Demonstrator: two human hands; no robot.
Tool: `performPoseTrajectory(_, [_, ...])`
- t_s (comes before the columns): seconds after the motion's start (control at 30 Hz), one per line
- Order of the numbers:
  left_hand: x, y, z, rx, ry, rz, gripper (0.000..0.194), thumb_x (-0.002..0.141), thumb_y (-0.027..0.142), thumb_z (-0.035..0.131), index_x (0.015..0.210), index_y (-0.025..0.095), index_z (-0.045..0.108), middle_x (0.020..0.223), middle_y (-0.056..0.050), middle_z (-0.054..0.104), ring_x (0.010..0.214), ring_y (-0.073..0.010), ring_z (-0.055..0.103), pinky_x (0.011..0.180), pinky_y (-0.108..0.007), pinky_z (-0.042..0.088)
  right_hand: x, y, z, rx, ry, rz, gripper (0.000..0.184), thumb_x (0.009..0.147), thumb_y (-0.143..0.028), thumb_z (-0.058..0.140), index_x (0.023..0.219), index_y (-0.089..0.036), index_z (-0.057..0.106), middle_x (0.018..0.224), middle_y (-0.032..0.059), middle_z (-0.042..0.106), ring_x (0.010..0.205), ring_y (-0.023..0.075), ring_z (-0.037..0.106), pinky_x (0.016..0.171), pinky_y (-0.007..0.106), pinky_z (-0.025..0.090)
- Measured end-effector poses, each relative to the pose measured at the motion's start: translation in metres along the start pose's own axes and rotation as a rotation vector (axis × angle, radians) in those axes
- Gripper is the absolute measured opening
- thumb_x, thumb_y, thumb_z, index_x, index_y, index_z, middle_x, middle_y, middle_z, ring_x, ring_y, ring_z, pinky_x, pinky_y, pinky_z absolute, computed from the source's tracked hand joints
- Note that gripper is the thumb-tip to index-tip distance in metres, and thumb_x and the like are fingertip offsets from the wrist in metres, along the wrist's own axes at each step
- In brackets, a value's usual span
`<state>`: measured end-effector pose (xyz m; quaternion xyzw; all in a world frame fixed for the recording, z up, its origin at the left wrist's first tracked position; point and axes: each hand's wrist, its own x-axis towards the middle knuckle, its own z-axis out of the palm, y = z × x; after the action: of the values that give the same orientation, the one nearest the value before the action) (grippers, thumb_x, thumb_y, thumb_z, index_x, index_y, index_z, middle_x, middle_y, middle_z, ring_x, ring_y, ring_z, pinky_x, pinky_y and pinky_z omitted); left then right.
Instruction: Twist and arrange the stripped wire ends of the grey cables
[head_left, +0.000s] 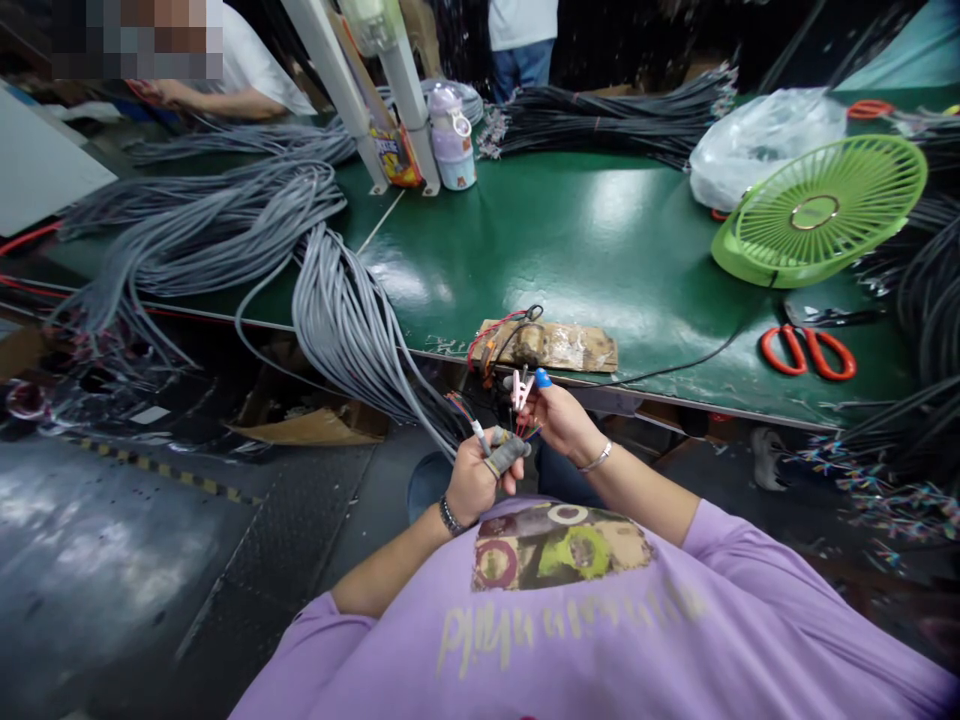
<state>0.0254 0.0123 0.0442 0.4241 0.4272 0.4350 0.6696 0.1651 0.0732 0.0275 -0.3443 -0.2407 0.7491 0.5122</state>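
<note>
My left hand (474, 482) is closed around the end of a grey cable (481, 436), whose thin coloured wires (459, 406) fan out above the fingers. Grey wrapping covers some of its fingers. Close beside it, my right hand (564, 422) is pinched on thin wires of red and purple between the two hands; a blue cover sits on one fingertip. A pale pink clip-like piece (520, 390) stands at the right fingertips, and whether they touch it I cannot tell. Just beyond is a worn wooden block (574, 346) with red and black leads, at the table edge.
Grey cable bundles (352, 320) hang over the green table (555, 240) at left. Orange-handled scissors (808, 352), a green fan (814, 212) and a plastic bag (765, 145) are at right. A lilac bottle (453, 140) stands by the post; black cables (600, 120) lie behind. A person (255, 65) sits opposite.
</note>
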Motion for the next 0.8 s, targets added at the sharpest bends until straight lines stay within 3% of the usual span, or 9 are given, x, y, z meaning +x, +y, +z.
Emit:
performPoseTrajectory(0.13, [0.003,0.001,0.001,-0.017,0.050,0.009,0.028,0.076,0.041,0.066,0.072,0.014,0.060,0.052,0.002,0.059,0.032,-0.0049,0.044,0.032,-0.017,0.029,0.002,0.005,-0.004,-0.082,0.011,-0.105,0.045,0.075,-0.059,0.060,0.073,-0.014,0.065,0.065,0.0019,0.061,0.054,0.0080,0.049,0.052,0.020,0.043])
performPoseTrajectory(0.33, [0.009,0.000,0.004,-0.009,0.073,-0.039,0.032,0.073,0.045,0.067,0.071,0.014,0.058,0.051,0.003,0.059,0.032,-0.0050,0.044,0.032,-0.017,0.029,0.007,0.002,0.002,0.139,-0.045,0.138,0.041,0.079,-0.056,0.059,0.077,-0.015,0.064,0.066,0.0027,0.064,0.051,0.0089,0.051,0.049,0.021,0.045])
performPoseTrajectory(0.5, [0.011,-0.001,0.005,-0.002,0.097,-0.060,0.031,0.073,0.044,0.067,0.071,0.014,0.058,0.050,0.003,0.058,0.031,-0.0051,0.043,0.031,-0.017,0.028,0.010,0.005,0.006,0.219,0.027,0.142,0.040,0.078,-0.055,0.060,0.079,-0.015,0.064,0.061,0.0008,0.062,0.048,0.0085,0.050,0.048,0.020,0.044])
performPoseTrajectory(0.8, [0.003,-0.001,0.003,0.028,0.076,-0.026,0.032,0.073,0.045,0.067,0.070,0.014,0.058,0.052,0.003,0.059,0.032,-0.0053,0.045,0.032,-0.018,0.029,-0.001,-0.004,0.003,0.184,-0.069,0.207,0.051,0.083,-0.063,0.047,0.087,-0.015,0.064,0.072,0.0038,0.064,0.053,0.0097,0.053,0.055,0.023,0.048])
